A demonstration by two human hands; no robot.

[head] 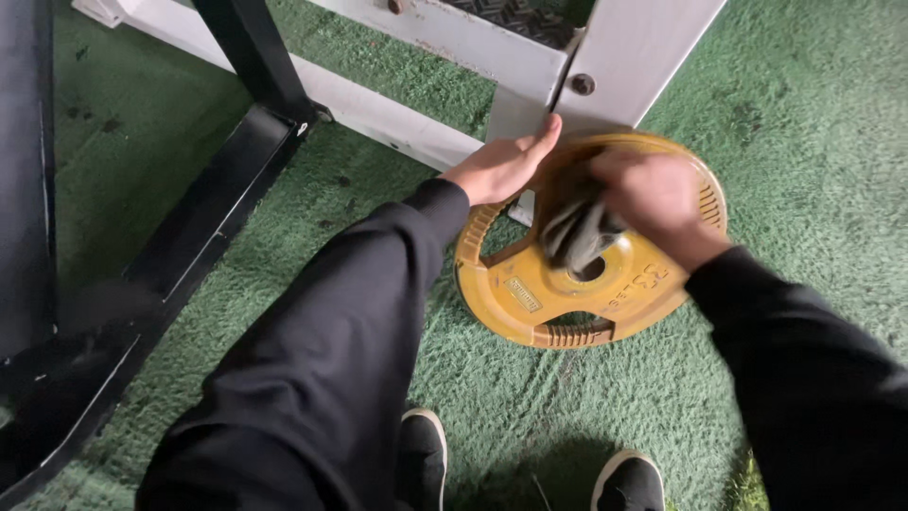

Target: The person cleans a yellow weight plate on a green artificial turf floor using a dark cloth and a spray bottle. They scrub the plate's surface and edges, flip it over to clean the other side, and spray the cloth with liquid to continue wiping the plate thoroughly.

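A yellow weight plate (530,303) with grip slots leans against a white metal frame (624,57), its lower edge on green turf. My left hand (501,166) rests flat on the plate's upper left rim, fingers together. My right hand (653,194), blurred, clutches a dark grey cloth (577,232) pressed against the plate's face just above the centre hole. Both arms wear black sleeves.
Green artificial turf (804,142) covers the floor. A black metal frame (199,218) runs diagonally on the left, joined to a black upright. A white bar (378,104) crosses behind the plate. My black shoes with white soles (426,454) show at the bottom.
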